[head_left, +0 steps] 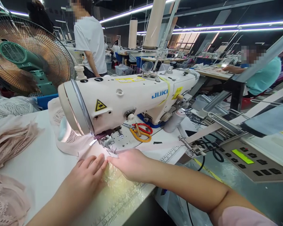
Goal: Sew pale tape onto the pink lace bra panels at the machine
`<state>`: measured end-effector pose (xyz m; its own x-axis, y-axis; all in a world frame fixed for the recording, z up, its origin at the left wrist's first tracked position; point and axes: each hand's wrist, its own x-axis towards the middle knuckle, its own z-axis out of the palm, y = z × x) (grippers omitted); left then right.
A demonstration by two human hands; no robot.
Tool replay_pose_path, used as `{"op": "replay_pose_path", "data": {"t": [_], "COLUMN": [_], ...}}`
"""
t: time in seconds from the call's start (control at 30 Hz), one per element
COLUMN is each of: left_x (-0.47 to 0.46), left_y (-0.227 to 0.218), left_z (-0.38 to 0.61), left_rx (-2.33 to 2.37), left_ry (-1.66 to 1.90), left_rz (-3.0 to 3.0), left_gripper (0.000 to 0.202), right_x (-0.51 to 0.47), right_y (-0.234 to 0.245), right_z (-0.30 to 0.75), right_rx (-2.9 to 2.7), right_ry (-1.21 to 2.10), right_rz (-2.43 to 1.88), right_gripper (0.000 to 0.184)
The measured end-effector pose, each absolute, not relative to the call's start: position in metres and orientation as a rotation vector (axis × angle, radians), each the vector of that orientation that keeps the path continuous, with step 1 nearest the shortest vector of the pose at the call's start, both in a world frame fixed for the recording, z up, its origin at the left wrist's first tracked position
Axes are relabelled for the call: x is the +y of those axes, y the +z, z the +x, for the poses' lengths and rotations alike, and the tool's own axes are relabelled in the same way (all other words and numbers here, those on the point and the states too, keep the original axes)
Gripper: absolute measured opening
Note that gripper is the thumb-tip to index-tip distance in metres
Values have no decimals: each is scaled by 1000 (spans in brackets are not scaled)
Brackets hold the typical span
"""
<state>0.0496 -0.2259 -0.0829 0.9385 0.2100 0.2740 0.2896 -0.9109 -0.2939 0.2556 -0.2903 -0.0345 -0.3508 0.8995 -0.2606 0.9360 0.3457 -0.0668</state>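
Note:
A white JUKI sewing machine (122,97) stands on the white table (44,163). Pale pink lace fabric (73,142) runs under its needle area (106,142). My left hand (87,177) lies flat on the fabric just in front of the needle, fingers stretched out. My right hand (129,163) rests beside it, fingers pointing left toward the presser foot and pressed on the fabric edge. The two hands' fingertips nearly touch.
Stacks of pink lace pieces (11,141) lie at the left. Scissors with red and yellow handles (141,130) rest behind the needle. A fan (25,56) stands at back left, a control panel (250,158) at right. A person in white (91,44) stands behind; another person (261,72) sits at far right.

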Motion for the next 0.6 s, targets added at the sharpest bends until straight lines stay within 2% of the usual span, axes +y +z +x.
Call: {"op": "replay_pose_path", "data": {"t": [0.5,0.6], "left_x": [-183,-177], "left_y": [-81,-79], "left_z": [45,46], "left_rx": [-412,-420], "left_ry": [-272,-268], "left_rz": [-2903,-2883], "left_gripper": [45,48], "right_x": [-268,-266], "right_y": [-24,-26], "right_z": [226,221], "right_rx": [2081,2057], "right_ry": [-368,-379], "right_rz": [1678,1700], "right_gripper": [87,90]}}
